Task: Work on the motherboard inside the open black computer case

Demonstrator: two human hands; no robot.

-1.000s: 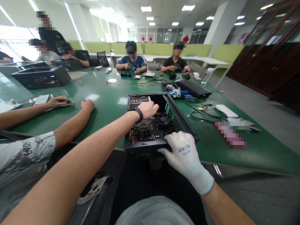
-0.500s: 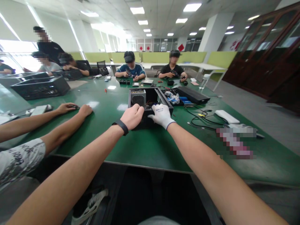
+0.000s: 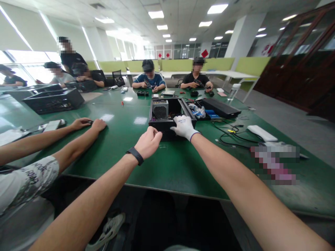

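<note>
Through the head camera I see the open computer case (image 3: pixel 167 123) on the green bench (image 3: pixel 167 167). My gloved right hand (image 3: pixel 184 127) has its fingers closed over the case's near edge. My bare left hand (image 3: pixel 148 143) is just beside the case, fingers curled; whether they hold anything, I cannot tell. A bottle (image 3: pixel 233 92) stands beyond, rightward.
</note>
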